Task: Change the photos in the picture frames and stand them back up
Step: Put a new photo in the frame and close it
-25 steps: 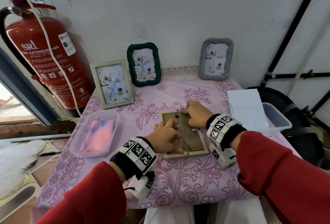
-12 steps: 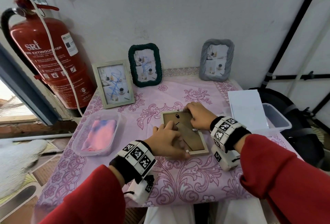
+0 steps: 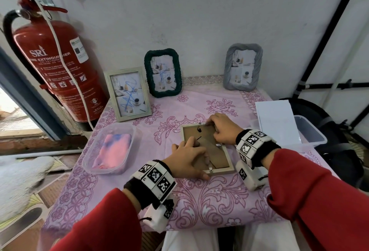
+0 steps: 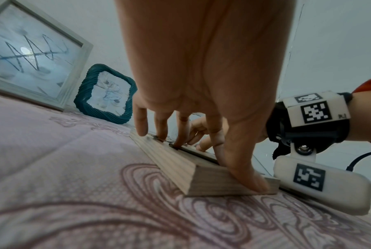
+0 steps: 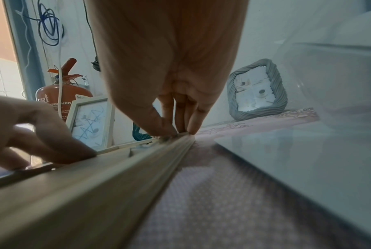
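Observation:
A light wooden frame point(image 3: 221, 170) lies face down on the pink tablecloth with its brown backing up. My left hand point(image 3: 187, 160) presses on its near left part. The fingertips point(image 4: 178, 143) rest on the backing and the thumb point(image 4: 250, 178) lies on the near rail. My right hand point(image 3: 221, 130) is at the far right corner, where thumb and fingertips point(image 5: 175, 131) pinch the far rim of the frame point(image 5: 116, 168). Three frames stand by the wall: a pale wooden one point(image 3: 128, 93), a green one point(image 3: 162, 72) and a grey one point(image 3: 242, 67).
A clear tub point(image 3: 127, 130) holding a pink cloth sits at the table's left. A clear container point(image 3: 311, 132) with white sheets point(image 3: 275, 122) on it stands at the right edge. A red fire extinguisher point(image 3: 56, 67) hangs left of the table. The table's front edge is just below my wrists.
Both hands stay on the face-down frame. My left thumb has slid right along the near rail, and the right hand's fingers have shifted slightly at the far corner.

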The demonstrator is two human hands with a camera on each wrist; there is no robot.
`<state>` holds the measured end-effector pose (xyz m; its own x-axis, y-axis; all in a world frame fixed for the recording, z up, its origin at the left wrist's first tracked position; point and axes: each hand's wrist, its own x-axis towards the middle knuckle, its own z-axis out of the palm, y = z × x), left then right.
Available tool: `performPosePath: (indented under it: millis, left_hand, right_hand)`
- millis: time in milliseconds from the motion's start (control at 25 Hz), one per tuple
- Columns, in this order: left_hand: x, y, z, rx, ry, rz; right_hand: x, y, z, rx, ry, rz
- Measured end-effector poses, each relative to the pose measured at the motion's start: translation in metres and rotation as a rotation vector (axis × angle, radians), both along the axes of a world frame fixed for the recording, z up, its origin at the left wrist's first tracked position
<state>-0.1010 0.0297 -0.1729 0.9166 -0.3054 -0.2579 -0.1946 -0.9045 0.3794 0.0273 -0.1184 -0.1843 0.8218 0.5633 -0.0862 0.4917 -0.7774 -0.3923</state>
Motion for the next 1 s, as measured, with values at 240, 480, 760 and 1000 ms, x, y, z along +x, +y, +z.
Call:
performPosePath:
  millis: [240, 480, 760, 1000]
  left_hand:
    - [-0.0010, -0.0006, -0.0018, 0.014, 0.008, 0.014]
    - [-0.0016, 0.0005, -0.0030, 0.003, 0.005, 0.011]
    - [-0.0019, 0.0011, -0.0034, -0.006, -0.004, 0.004]
    - [-0.0028, 0.0001, -0.0028, 0.014, 0.002, 0.001]
  right_hand:
    - [-0.0006, 0.0037, -0.0006, -0.040, -0.028, -0.018]
    - [0.0018, 0.0071, 0.0016, -0.049, -0.001, -0.028]
    - [-0.0036, 0.0048, 0.0002, 0.009, -0.003, -0.010]
    - [-0.0063, 0.0035, -0.0005, -0.003, -0.014, -0.015]
